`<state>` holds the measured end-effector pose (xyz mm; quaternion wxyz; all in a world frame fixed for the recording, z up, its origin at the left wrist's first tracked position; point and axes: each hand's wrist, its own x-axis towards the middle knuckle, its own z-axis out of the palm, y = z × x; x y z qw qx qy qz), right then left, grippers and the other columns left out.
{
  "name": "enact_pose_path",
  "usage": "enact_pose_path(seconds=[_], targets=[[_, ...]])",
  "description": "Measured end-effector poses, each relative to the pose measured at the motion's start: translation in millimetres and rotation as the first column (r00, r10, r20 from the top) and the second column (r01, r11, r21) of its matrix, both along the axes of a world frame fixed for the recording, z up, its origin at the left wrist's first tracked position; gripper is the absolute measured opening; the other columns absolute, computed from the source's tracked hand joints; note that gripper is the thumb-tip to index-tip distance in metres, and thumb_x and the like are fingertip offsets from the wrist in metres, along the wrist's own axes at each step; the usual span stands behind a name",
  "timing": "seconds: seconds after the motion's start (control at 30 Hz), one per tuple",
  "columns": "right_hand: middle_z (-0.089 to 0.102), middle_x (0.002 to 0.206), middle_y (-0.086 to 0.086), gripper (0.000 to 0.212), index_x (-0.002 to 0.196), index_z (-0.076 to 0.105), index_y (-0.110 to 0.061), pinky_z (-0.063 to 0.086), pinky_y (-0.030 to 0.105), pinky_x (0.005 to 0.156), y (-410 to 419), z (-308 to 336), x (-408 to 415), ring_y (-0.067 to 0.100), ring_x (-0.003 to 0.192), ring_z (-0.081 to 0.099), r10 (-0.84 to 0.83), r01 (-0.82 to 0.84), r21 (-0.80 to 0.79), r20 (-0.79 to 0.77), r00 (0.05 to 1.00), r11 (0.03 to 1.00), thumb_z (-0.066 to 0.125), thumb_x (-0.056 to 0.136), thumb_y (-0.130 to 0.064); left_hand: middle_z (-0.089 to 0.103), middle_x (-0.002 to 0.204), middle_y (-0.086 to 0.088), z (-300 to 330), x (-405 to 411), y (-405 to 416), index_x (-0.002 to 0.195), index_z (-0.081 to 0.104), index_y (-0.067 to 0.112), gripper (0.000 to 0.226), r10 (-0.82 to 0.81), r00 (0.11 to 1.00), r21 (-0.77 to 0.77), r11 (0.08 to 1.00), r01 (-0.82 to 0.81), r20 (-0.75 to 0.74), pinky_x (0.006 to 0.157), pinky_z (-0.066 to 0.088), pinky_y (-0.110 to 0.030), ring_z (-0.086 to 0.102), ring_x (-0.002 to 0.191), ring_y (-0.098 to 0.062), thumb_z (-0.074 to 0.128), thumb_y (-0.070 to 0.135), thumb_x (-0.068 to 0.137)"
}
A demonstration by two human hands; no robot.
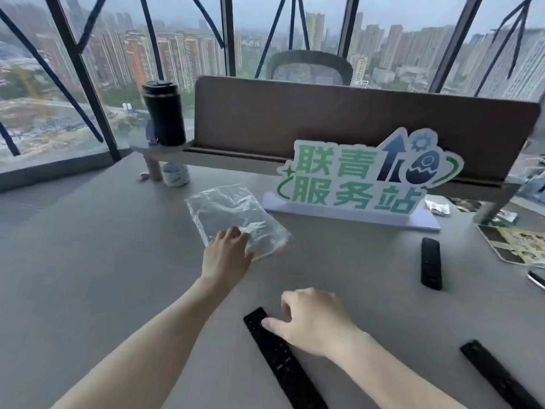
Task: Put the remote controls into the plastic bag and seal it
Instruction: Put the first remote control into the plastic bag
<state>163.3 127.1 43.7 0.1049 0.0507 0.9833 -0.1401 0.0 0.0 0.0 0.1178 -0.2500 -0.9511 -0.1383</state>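
Note:
A clear plastic bag (233,215) lies flat on the grey desk (103,261). My left hand (225,255) rests on the bag's near edge, fingers curled onto the plastic. A long black remote (283,361) lies near the front of the desk; my right hand (312,320) sits over its far end, thumb touching its top, not lifting it. A shorter black remote (431,263) lies to the right, past my right hand. A third black remote (498,376) lies at the lower right, partly cut off by the frame.
A white and green sign (362,178) stands on its base behind the bag. A brown divider panel (324,119) runs across the back, with a black flask (164,113) on a shelf and a white cup (175,174) below. Papers (519,243) lie far right.

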Motion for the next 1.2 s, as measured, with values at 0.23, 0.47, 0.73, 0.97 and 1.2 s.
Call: enact_pose_path(seconds=[0.23,0.47,0.73,0.97,1.2], targets=[[0.053,0.069,-0.002,0.047,0.064,0.045,-0.019,0.036,0.035,0.064,-19.8,-12.1,33.4,0.027,0.073,0.052,0.01,-0.031,0.107,0.191,0.982,0.994,0.06,0.074,-0.062,0.055,0.079,-0.01,-6.0,17.5,-17.1,0.077,0.062,0.007,0.019,0.038,0.999,0.026,0.999,-0.039,0.014,0.053,0.036,-0.032,0.06,0.067,-0.036,0.045,0.006,0.086],[0.068,0.066,0.005,0.026,0.084,0.05,-0.014,0.041,0.022,0.041,-1.3,-2.3,65.3,0.023,0.046,0.062,-0.218,0.28,-0.526,0.177,0.96,0.803,0.054,0.095,-0.037,0.062,0.094,-0.008,5.8,68.8,-44.2,0.098,0.069,0.017,0.022,-0.09,0.995,0.234,0.967,0.098,-0.045,0.06,0.046,-0.035,0.064,0.08,-0.035,0.05,0.026,0.091],[0.068,0.074,0.009,0.013,0.096,0.064,-0.015,0.039,0.019,0.037,18.5,24.6,29.6,0.015,0.045,0.049,-0.262,0.346,-0.819,0.247,0.933,0.458,0.051,0.098,-0.011,0.061,0.087,-0.006,21.6,108.5,-20.8,0.103,0.07,0.021,0.023,-0.179,0.983,0.416,0.891,0.18,-0.043,0.065,0.053,-0.042,0.063,0.076,-0.032,0.051,0.026,0.09],[0.068,0.088,0.008,0.012,0.104,0.064,-0.016,0.047,0.03,0.049,48.7,12.9,38.0,0.02,0.056,0.058,-0.475,0.324,-0.837,0.088,0.875,0.441,0.055,0.097,-0.012,0.059,0.084,-0.001,22.4,111.3,16.4,0.078,0.064,0.018,0.02,-0.099,0.993,0.385,0.92,0.068,0.061,0.065,0.051,-0.041,0.058,0.074,-0.03,0.048,0.024,0.087],[0.065,0.073,0.006,0.017,0.088,0.07,-0.007,0.04,0.025,0.049,162.1,9.6,116.5,0.024,0.06,0.057,-0.622,0.596,-0.244,-0.04,0.782,0.765,0.056,0.085,-0.017,0.061,0.102,-0.005,3.4,132.4,64.4,0.096,0.061,0.02,0.026,-0.089,0.987,0.323,0.945,0.041,0.133,0.063,0.047,-0.037,0.061,0.084,-0.031,0.039,0.01,0.085]])
